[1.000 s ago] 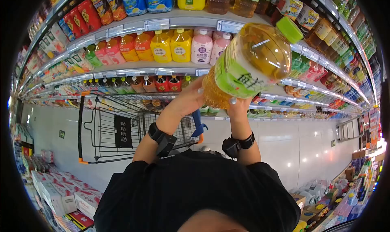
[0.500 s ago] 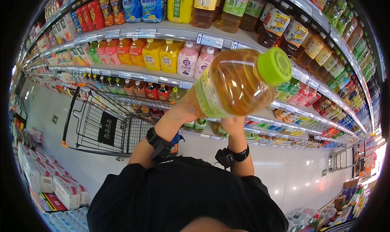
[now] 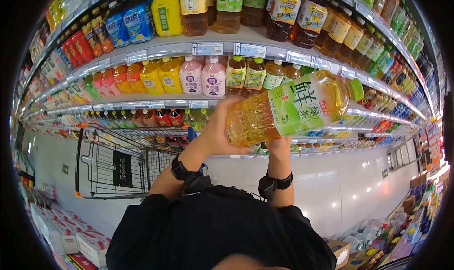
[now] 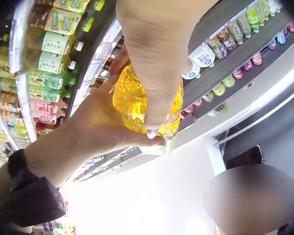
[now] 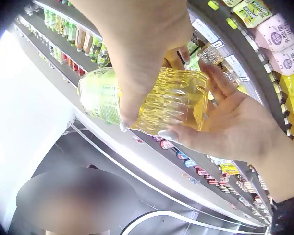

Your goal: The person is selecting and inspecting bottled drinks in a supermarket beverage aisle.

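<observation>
Both hands hold a large bottle of green tea point(image 3: 302, 102) in front of the shelves. It lies nearly sideways, its green cap to the right and its green-and-white label facing up at the head camera. My left hand point(image 3: 218, 130) grips the ribbed base end, the thumb along the underside. Lower down, my right hand point(image 3: 279, 146) grips the bottle near the label's lower edge, mostly hidden behind it. The right wrist view shows the right thumb lying across the bottle point(image 5: 169, 98), with the left hand point(image 5: 240, 120) cupped round the base.
Shelves point(image 3: 265, 34) packed with bottled drinks curve across the front, price tags along their edges. Pink drink bottles point(image 3: 213, 76) stand just behind the held bottle. A shopping cart point(image 3: 113, 161) is at the left. Stacked cartons point(image 3: 92, 246) sit at lower left, and more goods at lower right.
The bottle has swung from cap towards the head camera to nearly level, its label now turned up into view. The hands keep their hold. The head view has shifted along the shelves.
</observation>
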`<state>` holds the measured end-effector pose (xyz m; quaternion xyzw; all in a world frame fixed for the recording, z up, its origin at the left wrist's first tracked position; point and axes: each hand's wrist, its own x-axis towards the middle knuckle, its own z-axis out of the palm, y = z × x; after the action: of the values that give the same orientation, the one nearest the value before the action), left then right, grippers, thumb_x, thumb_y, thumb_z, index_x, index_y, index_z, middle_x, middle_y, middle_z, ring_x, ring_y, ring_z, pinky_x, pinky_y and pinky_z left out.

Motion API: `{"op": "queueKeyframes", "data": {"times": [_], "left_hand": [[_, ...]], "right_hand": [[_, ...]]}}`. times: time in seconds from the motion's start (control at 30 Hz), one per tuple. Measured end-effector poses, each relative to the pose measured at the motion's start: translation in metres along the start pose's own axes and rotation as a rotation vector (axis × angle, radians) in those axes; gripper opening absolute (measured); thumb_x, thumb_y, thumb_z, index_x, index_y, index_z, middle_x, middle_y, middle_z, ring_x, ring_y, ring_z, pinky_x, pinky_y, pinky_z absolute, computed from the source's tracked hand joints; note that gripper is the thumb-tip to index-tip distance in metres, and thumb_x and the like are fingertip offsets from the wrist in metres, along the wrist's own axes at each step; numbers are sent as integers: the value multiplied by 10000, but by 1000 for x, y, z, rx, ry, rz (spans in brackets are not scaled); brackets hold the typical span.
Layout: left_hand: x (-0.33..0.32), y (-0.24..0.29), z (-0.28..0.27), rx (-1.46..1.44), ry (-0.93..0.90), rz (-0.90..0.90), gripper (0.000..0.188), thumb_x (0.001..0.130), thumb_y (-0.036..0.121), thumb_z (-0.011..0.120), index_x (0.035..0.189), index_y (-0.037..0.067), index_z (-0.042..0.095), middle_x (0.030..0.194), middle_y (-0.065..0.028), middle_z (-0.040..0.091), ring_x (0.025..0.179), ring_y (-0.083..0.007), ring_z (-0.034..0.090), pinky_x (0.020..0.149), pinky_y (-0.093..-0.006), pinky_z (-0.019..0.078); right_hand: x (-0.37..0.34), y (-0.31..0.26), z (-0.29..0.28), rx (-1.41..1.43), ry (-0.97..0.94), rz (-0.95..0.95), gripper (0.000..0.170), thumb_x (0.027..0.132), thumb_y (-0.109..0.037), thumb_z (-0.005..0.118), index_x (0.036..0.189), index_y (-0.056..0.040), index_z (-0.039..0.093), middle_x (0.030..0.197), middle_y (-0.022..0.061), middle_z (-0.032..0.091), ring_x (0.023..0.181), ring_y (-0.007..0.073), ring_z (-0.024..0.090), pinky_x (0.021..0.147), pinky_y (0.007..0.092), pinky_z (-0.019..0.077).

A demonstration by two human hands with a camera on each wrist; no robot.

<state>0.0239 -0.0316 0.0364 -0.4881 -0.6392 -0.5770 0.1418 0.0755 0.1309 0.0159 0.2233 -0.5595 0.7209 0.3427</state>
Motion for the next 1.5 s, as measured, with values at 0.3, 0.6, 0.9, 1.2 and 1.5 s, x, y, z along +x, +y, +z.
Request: {"op": "queueKeyframes", "data": {"times": [0.3, 0.6, 0.9, 1.2, 1.5], "left_hand": [[-5, -2, 25, 41, 257, 207, 891, 460, 292, 888, 1152, -2, 410, 999, -152, 531, 873, -293, 561, 756, -372, 442], [-12, -3, 14, 363, 264, 317, 947, 519, 283, 886, 1228, -34, 344, 1138, -203, 496, 1029, -312, 526, 877, -390, 433], [-27, -11, 13, 604, 371, 454, 795, 613, 215, 829, 1212, 57, 329, 1187, -178, 372, 1033, -378, 493, 821, -446, 459], [-39, -6, 19, 655, 452, 563, 698, 611, 216, 817, 1114, 204, 333, 1142, -130, 358, 1024, -400, 460, 794, -430, 482], [-40, -3, 4, 572, 387, 617, 689, 608, 220, 820, 1093, 204, 330, 1134, -133, 361, 1031, -399, 461, 813, -407, 486]], "right_hand": [[-6, 11, -8, 159, -13, 178, 965, 675, -648, 644, 1295, 41, 374, 1300, 152, 444, 1178, 257, 453, 978, 398, 372], [14, 0, 28, 403, -44, 271, 1076, 579, -607, 746, 1347, -7, 292, 1303, 189, 425, 1217, 299, 426, 981, 413, 410], [-9, 19, 27, 512, 62, 474, 858, 602, -338, 812, 1278, -17, 394, 1233, 130, 495, 1130, 257, 497, 953, 390, 421], [-20, 18, 30, 770, -65, 512, 793, 617, -236, 762, 1280, 2, 397, 1231, 135, 508, 1121, 263, 509, 959, 395, 412], [-26, 17, 41, 756, -42, 485, 742, 628, -195, 715, 1271, 10, 407, 1229, 142, 513, 1107, 264, 520, 954, 394, 414]]}}
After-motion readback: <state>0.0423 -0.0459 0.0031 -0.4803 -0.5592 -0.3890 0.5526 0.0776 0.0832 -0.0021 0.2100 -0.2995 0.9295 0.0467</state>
